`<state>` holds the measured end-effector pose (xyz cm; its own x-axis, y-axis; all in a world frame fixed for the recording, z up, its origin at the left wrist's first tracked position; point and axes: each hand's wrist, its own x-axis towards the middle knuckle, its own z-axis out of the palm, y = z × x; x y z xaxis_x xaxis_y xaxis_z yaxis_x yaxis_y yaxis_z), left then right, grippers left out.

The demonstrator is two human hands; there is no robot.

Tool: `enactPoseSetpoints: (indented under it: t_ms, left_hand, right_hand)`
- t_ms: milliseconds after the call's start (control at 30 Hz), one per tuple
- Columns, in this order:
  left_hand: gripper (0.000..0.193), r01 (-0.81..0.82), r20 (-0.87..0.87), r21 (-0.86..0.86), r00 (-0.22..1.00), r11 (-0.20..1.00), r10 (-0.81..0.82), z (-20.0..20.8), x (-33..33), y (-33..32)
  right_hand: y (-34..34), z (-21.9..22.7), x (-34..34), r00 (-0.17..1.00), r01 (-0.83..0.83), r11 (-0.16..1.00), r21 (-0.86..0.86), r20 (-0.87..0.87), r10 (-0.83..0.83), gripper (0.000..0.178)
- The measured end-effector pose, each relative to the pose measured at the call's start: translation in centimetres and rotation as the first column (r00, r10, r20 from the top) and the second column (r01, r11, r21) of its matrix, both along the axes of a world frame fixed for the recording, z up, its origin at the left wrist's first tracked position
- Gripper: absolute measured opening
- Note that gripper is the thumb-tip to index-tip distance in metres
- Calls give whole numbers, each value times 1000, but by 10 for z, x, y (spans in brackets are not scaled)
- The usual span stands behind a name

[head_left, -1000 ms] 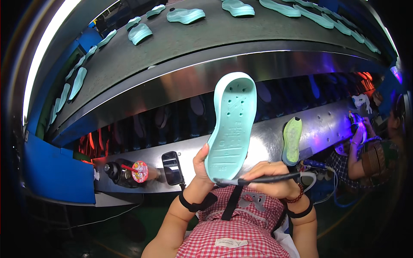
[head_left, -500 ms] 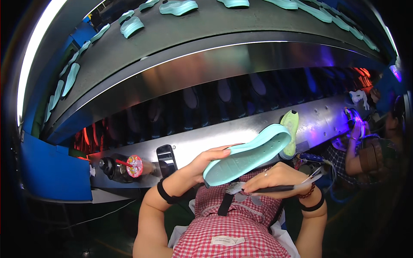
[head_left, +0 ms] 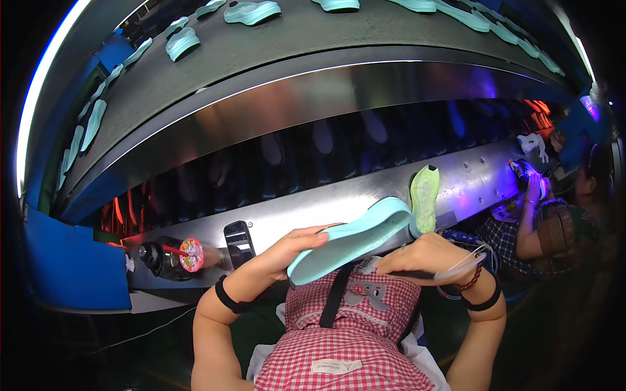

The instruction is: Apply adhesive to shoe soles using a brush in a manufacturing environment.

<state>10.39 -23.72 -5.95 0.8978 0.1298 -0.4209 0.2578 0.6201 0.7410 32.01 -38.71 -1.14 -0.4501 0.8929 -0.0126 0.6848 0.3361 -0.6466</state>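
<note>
My left hand (head_left: pixel 287 253) is closed on the heel end of a turquoise shoe sole (head_left: pixel 345 242), held tilted above my lap with its hollow inner side toward me. In my right hand (head_left: pixel 427 255) is a brush (head_left: pixel 369 264), its bristles close to the sole's near rim. The brush's handle runs back past my wrist and is smeared by motion. Whether the bristles touch the sole, I cannot tell. Just beyond the raised end of the held sole, a yellow-green sole (head_left: pixel 425 195) rests on the metal ledge (head_left: pixel 313 208).
A phone (head_left: pixel 238 241), a cup with a red straw (head_left: pixel 192 254) and a dark bottle (head_left: pixel 156 259) stand on the ledge at left. Beyond, a conveyor belt (head_left: pixel 293 49) carries several turquoise soles. At right, a co-worker's hand (head_left: pixel 536 188) holds a shoe under purple light.
My right hand has brought the brush up toward the sole's near rim. The sole has tipped, showing less of its inside. The whole view has shifted slightly.
</note>
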Motion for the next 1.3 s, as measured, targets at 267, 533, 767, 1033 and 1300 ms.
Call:
enactPoseSetpoints:
  t_ms: [267, 533, 767, 1033, 1300]
  left_hand:
    - [53, -181, 87, -434, 967, 882, 241, -22, 4, -12]
    - [50, -362, 72, -459, 895, 812, 440, -43, 13, -16]
    - [59, -706, 468, -31, 616, 708, 634, 80, -70, 20]
    - [80, -619, 510, -736, -243, 273, 825, 145, -139, 210]
    - [74, -705, 256, 655, 545, 271, 798, 189, -69, 233]
  right_hand:
    - [5, -34, 0, 510, 511, 793, -331, -626, -590, 19]
    - [-2, -54, -63, 559, 781, 621, 68, -520, -646, 18]
    - [-38, -62, -18, 43, 569, 794, -213, -957, -287, 24]
    - [-7, -85, -12, -78, 474, 733, -489, -852, -518, 20]
    - [-24, -137, 33, -259, 499, 601, -624, -770, -584, 21]
